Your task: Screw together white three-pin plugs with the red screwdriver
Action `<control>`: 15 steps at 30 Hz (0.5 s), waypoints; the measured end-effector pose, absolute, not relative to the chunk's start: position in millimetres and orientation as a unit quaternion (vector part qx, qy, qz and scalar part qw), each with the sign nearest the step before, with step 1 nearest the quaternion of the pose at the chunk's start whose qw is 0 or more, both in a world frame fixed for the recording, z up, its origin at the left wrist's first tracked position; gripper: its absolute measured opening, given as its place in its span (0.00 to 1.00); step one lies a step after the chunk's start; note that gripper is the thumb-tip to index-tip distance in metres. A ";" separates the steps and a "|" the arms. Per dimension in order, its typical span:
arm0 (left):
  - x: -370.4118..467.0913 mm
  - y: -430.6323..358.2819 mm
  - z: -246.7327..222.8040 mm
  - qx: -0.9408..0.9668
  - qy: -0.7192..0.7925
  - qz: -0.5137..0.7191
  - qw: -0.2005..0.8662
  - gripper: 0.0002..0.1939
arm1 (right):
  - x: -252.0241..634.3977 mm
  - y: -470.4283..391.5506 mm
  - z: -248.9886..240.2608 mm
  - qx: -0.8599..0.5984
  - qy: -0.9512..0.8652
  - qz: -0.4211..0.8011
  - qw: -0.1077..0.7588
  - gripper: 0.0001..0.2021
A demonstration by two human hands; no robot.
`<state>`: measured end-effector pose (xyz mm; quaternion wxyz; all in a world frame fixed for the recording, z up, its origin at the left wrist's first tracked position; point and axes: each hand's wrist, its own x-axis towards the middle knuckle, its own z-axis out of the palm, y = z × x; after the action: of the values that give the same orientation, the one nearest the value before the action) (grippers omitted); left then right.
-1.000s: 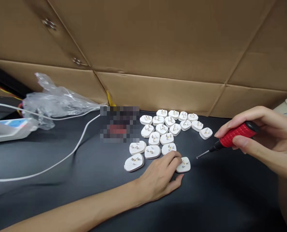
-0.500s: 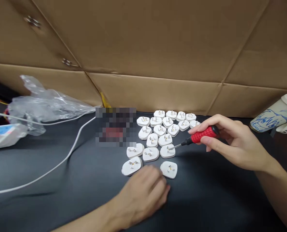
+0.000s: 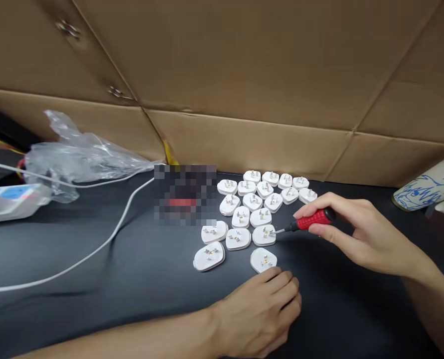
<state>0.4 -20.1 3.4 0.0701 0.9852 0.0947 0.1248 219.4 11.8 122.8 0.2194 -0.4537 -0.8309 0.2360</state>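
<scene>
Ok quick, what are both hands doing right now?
Left hand: loosely curled on the table, holding nothing, fingertips beside the nearest white plug.
Right hand: closed on the red screwdriver.

This looks like a small assembly bench in a workshop or packing room. A dark table top (image 3: 94,299) is walled in by plain cardboard sheets (image 3: 244,75) held with metal staples. Many identical white plug parts (image 3: 251,202) lie in rows on it, and a red-handled screwdriver (image 3: 311,220) is at work on one. A clear plastic bag (image 3: 75,157), a white cable (image 3: 105,242), a power strip (image 3: 8,202) and a paper coffee cup (image 3: 429,187) lie around.
</scene>
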 end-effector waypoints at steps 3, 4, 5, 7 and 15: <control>0.1 -22.2 2.3 0.983 0.107 0.124 0.078 0.08 | 219.7 11.4 122.4 -0.440 -0.841 0.222 0.221 0.06; 0.2 -22.7 1.6 0.983 0.109 0.127 0.076 0.07 | 219.2 11.4 121.3 -0.434 -0.843 0.222 0.227 0.06; 0.2 -23.1 0.8 0.983 0.108 0.131 0.072 0.07 | 218.4 11.4 120.1 -0.427 -0.844 0.225 0.232 0.06; 0.0 -23.4 -1.0 0.983 0.101 0.137 0.073 0.08 | 216.6 11.2 117.6 -0.417 -0.847 0.232 0.235 0.07; -0.8 -17.9 -2.1 0.983 0.082 0.111 0.121 0.10 | 214.8 4.9 119.2 -0.392 -0.872 0.207 0.207 0.07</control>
<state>-0.8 -17.9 -2.1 0.1214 0.9830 0.0822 0.1109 214.8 4.9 119.2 0.2067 -0.3923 -0.8722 0.2068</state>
